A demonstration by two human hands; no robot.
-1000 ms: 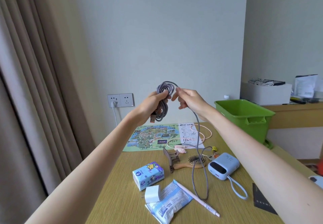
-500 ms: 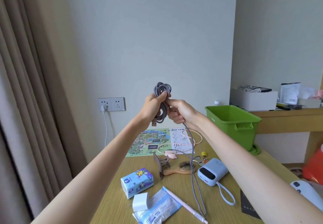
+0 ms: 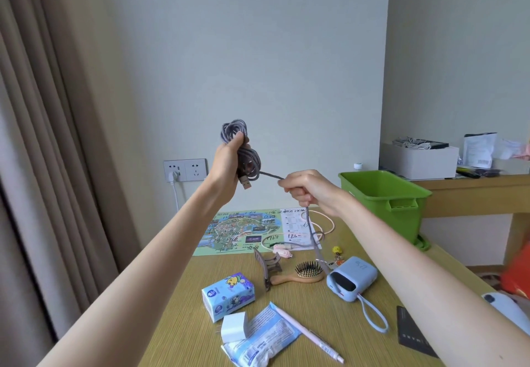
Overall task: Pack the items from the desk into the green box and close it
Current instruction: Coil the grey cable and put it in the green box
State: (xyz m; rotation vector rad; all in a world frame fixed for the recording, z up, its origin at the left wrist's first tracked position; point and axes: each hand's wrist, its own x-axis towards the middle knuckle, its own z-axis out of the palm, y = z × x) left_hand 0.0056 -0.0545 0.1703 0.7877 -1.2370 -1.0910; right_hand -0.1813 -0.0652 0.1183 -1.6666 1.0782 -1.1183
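The left hand (image 3: 229,166) is closed as a grip around a bundle of grey braided cable (image 3: 243,154), held upright above the tabletop (image 3: 177,309); loops stand out above the thumb and hang below the palm, and a USB plug (image 3: 245,183) points down from the lower edge of the coil. From the bottom of the coil a short stretch of cable is drawn taut, down and toward the right, into the right hand (image 3: 308,191), which is closed as a narrow pinching grip on the strand, just beside and a little lower than the left hand. Below the right hand the loose tail (image 3: 312,237) drops nearly straight down to the tabletop, its end lost among the small things near the hairbrush (image 3: 308,272) and the blue power bank (image 3: 352,280). The uncoiled part's long axis thus runs vertically below the right grip, so the next wrap is judged to call for the tail to be lifted and carried round the bundle. The green box (image 3: 384,194) stands open at the far right of the tabletop, nearer to the right hand and well apart from the coil. A tissue pack (image 3: 228,292), hair claw (image 3: 269,265), pen (image 3: 309,335), wipes packet (image 3: 258,341), pink cable (image 3: 286,249) and map sheet (image 3: 243,232) lie on the tabletop, not yet packed.
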